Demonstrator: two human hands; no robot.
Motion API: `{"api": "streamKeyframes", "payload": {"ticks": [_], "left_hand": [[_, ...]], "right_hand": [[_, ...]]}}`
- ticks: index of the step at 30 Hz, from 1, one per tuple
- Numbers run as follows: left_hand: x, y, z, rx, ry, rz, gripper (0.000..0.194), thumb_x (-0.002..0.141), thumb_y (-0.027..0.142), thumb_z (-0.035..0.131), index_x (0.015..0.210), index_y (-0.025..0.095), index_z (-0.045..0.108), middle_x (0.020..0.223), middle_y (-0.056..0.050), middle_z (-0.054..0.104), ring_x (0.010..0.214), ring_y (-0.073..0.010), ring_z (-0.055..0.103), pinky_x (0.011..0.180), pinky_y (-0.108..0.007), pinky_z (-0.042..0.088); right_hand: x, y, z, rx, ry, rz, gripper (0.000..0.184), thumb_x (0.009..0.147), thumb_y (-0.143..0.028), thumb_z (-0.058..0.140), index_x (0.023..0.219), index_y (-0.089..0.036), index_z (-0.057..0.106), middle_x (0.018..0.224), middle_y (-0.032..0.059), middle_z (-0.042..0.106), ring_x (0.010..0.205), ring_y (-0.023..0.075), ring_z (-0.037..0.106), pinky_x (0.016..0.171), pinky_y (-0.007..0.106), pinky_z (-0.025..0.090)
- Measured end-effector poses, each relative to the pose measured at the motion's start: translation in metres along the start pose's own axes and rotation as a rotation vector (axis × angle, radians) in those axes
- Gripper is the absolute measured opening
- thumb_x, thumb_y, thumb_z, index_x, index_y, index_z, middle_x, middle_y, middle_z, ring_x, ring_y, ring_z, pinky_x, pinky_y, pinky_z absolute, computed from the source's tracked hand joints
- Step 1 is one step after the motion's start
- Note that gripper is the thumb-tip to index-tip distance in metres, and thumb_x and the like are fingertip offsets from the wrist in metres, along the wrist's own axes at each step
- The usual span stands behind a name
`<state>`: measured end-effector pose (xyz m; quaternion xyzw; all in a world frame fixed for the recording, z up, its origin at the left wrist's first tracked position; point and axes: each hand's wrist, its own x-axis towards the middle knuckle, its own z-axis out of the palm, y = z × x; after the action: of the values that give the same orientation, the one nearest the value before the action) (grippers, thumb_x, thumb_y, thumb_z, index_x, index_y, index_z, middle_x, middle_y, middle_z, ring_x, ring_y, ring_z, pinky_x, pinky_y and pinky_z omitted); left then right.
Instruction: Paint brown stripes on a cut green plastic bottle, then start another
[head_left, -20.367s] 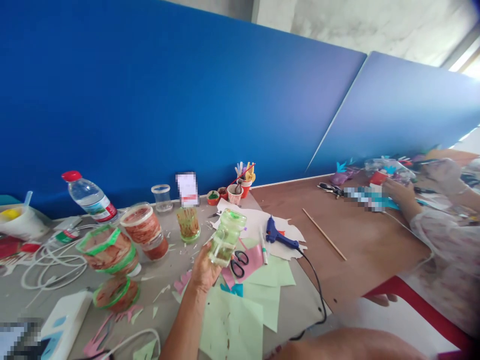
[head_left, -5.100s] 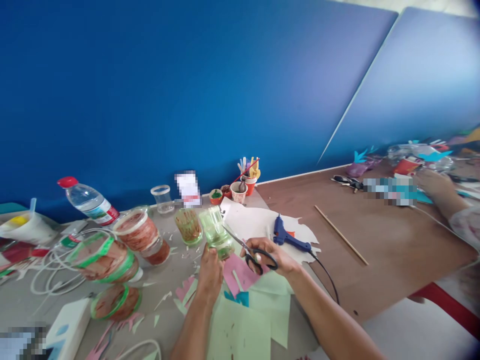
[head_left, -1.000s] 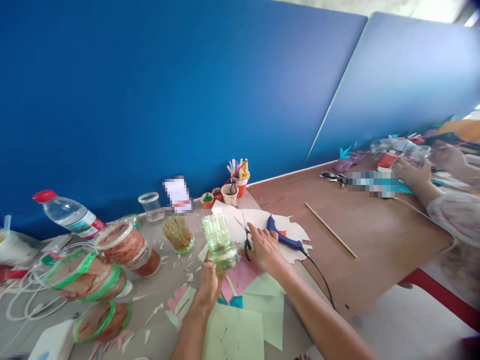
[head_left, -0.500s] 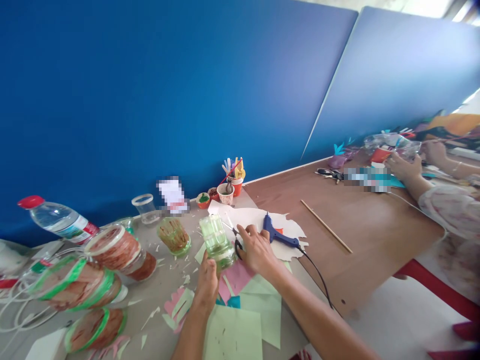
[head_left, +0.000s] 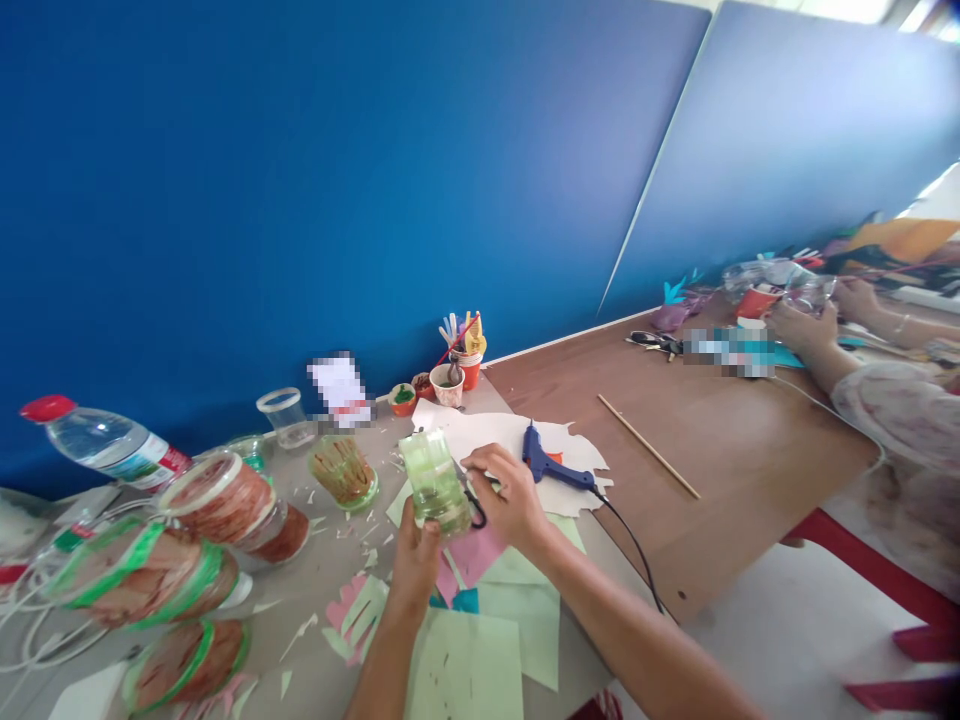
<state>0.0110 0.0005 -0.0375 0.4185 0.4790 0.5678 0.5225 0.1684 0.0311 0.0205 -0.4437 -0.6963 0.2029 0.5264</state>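
My left hand (head_left: 417, 560) is closed around the lower part of a clear, greenish plastic cup (head_left: 433, 480), held tilted over the table. My right hand (head_left: 514, 495) is just right of the cup, its fingers bent and drawn together near the cup's side; whether they pinch anything is hidden. Below those fingers shows the black handle of the scissors (head_left: 478, 510), with the blades mostly behind the cup. A blue glue gun (head_left: 555, 468) rests on a white paper cutout (head_left: 495, 430) beyond my right hand.
Painted cups (head_left: 217, 490), a water bottle (head_left: 112, 445) and a brown-streaked cup (head_left: 343, 472) stand left. Green paper sheets (head_left: 465, 665) and scraps lie in front. A wooden stick (head_left: 649, 446) lies right. Another person's hands (head_left: 806, 325) hold clear plastic at far right.
My right hand has lifted slightly off the scissors, its fingers drawing together by the cup. The cup has turned a little in my left hand and hides more of the scissors.
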Motion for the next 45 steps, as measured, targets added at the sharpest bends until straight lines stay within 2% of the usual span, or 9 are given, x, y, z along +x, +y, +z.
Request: {"api": "streamKeyframes", "payload": {"ticks": [5, 11, 17, 25, 30, 34, 37, 40, 45], "left_hand": [[-0.002, 0.013, 0.009, 0.125, 0.026, 0.104, 0.052, 0.062, 0.053, 0.072, 0.100, 0.020, 0.059, 0.093, -0.006, 0.065, 0.088, -0.0247, 0.061, 0.078, -0.035, 0.047], [-0.010, 0.021, 0.016, 0.301, 0.034, 0.210, 0.046, 0.068, 0.040, 0.070, 0.105, 0.020, 0.053, 0.092, -0.006, 0.062, 0.086, -0.0239, 0.058, 0.075, -0.034, 0.045], [-0.012, 0.023, 0.013, 0.466, 0.064, 0.222, 0.046, 0.064, 0.035, 0.072, 0.102, 0.020, 0.053, 0.092, -0.007, 0.060, 0.087, -0.0274, 0.057, 0.075, -0.038, 0.045], [-0.018, 0.026, 0.027, 0.306, 0.078, 0.112, 0.037, 0.073, 0.046, 0.063, 0.098, 0.020, 0.055, 0.085, -0.005, 0.065, 0.080, -0.0232, 0.061, 0.073, -0.034, 0.046], [-0.015, 0.020, 0.023, 0.228, 0.027, 0.076, 0.037, 0.075, 0.049, 0.061, 0.097, 0.019, 0.059, 0.087, -0.006, 0.068, 0.082, -0.0226, 0.063, 0.075, -0.033, 0.047], [-0.013, 0.018, 0.019, 0.199, -0.016, 0.073, 0.038, 0.077, 0.048, 0.060, 0.101, 0.018, 0.058, 0.090, -0.007, 0.068, 0.086, -0.0231, 0.063, 0.079, -0.035, 0.048], [-0.013, 0.021, 0.020, 0.203, 0.031, 0.125, 0.037, 0.074, 0.047, 0.063, 0.097, 0.019, 0.058, 0.087, -0.006, 0.068, 0.087, -0.0230, 0.062, 0.078, -0.035, 0.048], [-0.013, 0.025, 0.022, 0.190, 0.117, 0.147, 0.035, 0.073, 0.048, 0.062, 0.093, 0.019, 0.059, 0.086, -0.005, 0.067, 0.087, -0.0233, 0.062, 0.078, -0.034, 0.047], [-0.014, 0.030, 0.025, 0.259, 0.195, 0.130, 0.039, 0.073, 0.048, 0.059, 0.098, 0.018, 0.057, 0.089, -0.006, 0.067, 0.084, -0.0228, 0.063, 0.076, -0.035, 0.047]], "right_hand": [[-0.002, -0.004, 0.004, -0.153, 0.029, -0.120, 0.016, 0.087, -0.017, 0.050, 0.085, -0.018, 0.066, 0.085, 0.0085, 0.070, 0.081, 0.0203, 0.063, 0.077, 0.035, 0.045], [0.002, -0.005, 0.003, -0.296, 0.039, -0.173, 0.018, 0.086, -0.013, 0.048, 0.076, -0.018, 0.061, 0.077, 0.0058, 0.068, 0.074, 0.0174, 0.059, 0.076, 0.033, 0.040], [0.006, -0.002, 0.000, -0.348, -0.007, -0.207, 0.014, 0.073, -0.007, 0.045, 0.066, -0.019, 0.050, 0.067, 0.0036, 0.058, 0.065, 0.0166, 0.051, 0.072, 0.032, 0.038], [0.007, 0.001, 0.007, -0.117, 0.015, 0.078, 0.009, 0.069, -0.012, 0.042, 0.065, -0.020, 0.042, 0.064, -0.0009, 0.048, 0.060, 0.0132, 0.045, 0.058, 0.024, 0.035], [0.008, -0.004, 0.007, -0.013, -0.002, 0.303, 0.009, 0.071, -0.015, 0.042, 0.064, -0.020, 0.043, 0.060, -0.0027, 0.045, 0.055, 0.0116, 0.041, 0.053, 0.023, 0.031], [0.008, -0.004, 0.007, 0.087, -0.020, 0.350, 0.008, 0.071, -0.015, 0.046, 0.065, -0.019, 0.046, 0.060, -0.0030, 0.046, 0.052, 0.0107, 0.039, 0.049, 0.023, 0.031], [0.007, -0.001, 0.004, 0.255, -0.044, 0.295, 0.009, 0.077, -0.018, 0.049, 0.071, -0.018, 0.054, 0.066, 0.0003, 0.054, 0.058, 0.0126, 0.048, 0.053, 0.024, 0.038], [0.005, 0.003, 0.000, 0.449, 0.000, 0.210, 0.017, 0.086, -0.024, 0.047, 0.090, -0.018, 0.063, 0.079, 0.0046, 0.063, 0.072, 0.0162, 0.060, 0.064, 0.028, 0.048], [0.007, 0.009, -0.004, 0.152, 0.075, -0.023, 0.022, 0.087, -0.018, 0.052, 0.103, -0.019, 0.068, 0.091, 0.0087, 0.066, 0.082, 0.0189, 0.063, 0.073, 0.031, 0.051]]}}
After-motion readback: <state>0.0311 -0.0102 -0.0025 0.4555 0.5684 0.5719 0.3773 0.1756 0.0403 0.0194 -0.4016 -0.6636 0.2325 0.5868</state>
